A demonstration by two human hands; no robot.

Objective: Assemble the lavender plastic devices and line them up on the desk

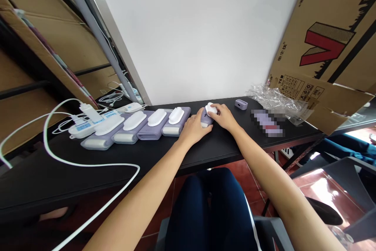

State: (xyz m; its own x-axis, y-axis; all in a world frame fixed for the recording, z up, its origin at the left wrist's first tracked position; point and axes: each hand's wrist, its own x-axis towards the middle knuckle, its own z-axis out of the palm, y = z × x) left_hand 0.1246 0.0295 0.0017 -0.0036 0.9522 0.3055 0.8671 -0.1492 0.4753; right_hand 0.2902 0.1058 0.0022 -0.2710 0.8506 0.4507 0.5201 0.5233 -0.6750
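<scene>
At the middle of the black table, my left hand (194,129) is closed round a small purple device (206,120) with a pale end. My right hand (223,116) grips a white oval piece (209,108) on top of that device, fingers curled over its edge. Whether the two parts are joined cannot be made out. To the left, several similar purple devices stand in a row, each topped by a white oval piece; the nearest device (185,117) is right beside my left hand.
A power strip (84,129) with plugs stands at the left, and a white cable (96,165) loops over the table edge. Rightward are a small purple block (241,105), a pixelated purple item (268,123), clear plastic wrap (279,100) and a cardboard box (311,90). A white panel (199,35) rises behind.
</scene>
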